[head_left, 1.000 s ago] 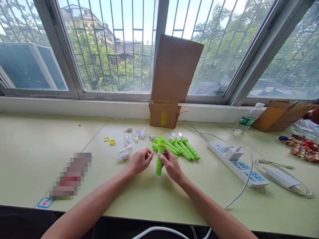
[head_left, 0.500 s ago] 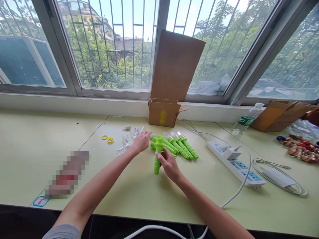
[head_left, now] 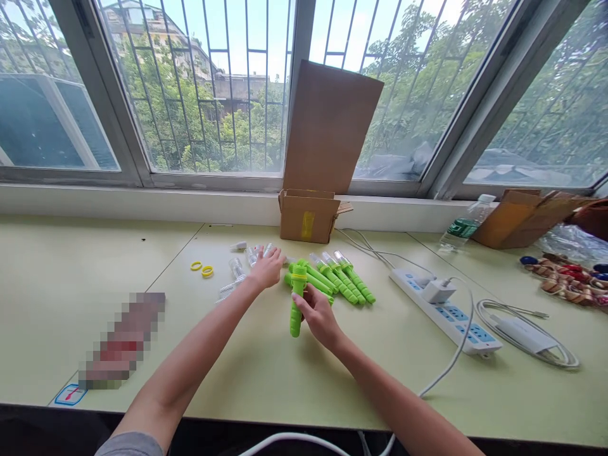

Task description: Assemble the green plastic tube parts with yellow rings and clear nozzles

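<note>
My right hand (head_left: 317, 315) is closed round a green ribbed handle (head_left: 296, 310) that it holds upright on the table. My left hand (head_left: 266, 268) reaches forward over the small clear plastic caps (head_left: 251, 256), its fingers curled down among them; whether they hold one is hidden. Just right of the held handle lies a row of several finished green handles with clear tips (head_left: 341, 278). Two yellow rings (head_left: 202, 268) lie to the left of the caps.
An open cardboard box (head_left: 308, 216) stands at the windowsill behind the parts. A white power strip (head_left: 446, 309) with a plugged adapter and cables lies to the right. A water bottle (head_left: 463, 225), another carton (head_left: 522, 216) and coloured items sit at far right.
My left hand left the green handle and moved forward-left to the clear caps. My right hand kept holding the handle upright.
</note>
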The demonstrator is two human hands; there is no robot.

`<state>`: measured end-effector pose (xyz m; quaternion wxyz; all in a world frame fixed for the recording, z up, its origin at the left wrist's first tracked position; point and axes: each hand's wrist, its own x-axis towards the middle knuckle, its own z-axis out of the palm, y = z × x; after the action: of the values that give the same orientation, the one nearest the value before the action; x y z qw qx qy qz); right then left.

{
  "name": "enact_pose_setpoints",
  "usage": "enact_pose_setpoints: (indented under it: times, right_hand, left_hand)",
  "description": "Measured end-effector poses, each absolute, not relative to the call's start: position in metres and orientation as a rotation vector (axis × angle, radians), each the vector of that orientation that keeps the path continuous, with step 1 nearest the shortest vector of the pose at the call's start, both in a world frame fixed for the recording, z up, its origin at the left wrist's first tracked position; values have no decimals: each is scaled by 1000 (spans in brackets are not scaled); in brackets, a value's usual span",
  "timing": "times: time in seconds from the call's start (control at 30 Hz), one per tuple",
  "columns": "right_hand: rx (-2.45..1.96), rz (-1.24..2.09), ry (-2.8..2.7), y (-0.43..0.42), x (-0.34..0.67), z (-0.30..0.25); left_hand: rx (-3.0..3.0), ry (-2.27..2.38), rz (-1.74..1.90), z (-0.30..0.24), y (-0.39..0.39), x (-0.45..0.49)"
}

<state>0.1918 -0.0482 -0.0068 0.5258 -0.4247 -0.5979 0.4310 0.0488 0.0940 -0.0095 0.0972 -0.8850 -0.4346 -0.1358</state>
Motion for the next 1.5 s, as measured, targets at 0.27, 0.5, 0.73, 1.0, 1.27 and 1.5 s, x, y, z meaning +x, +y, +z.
enact_pose_setpoints:
  times: [0.27, 0.5, 0.73, 1.0, 1.27, 1.5]
  right_hand:
    - [-1011, 1021, -1424, -46, 192, -10]
    - [-1017, 1011, -1428, -45, 192, -10]
    - [-1030, 1013, -1430, -45, 190, -10]
    - [-1022, 1012, -1447, -46, 191, -9]
    - [-1031, 930, -1461, -46, 192, -9]
    - [-1206, 637, -1562, -45, 198, -9]
  left_hand:
    - [-2550, -1363, -436, -7, 109, 62]
    - [-2572, -1372, -474, -5, 117, 76]
    - [-2594, -1391, -426, -5, 118, 77]
    - [-2488, -1483, -559, 11, 99, 63]
    - [-2510, -1514, -1243, 13, 25, 47]
    - [-2538, -1648, -1615, -12, -2, 32]
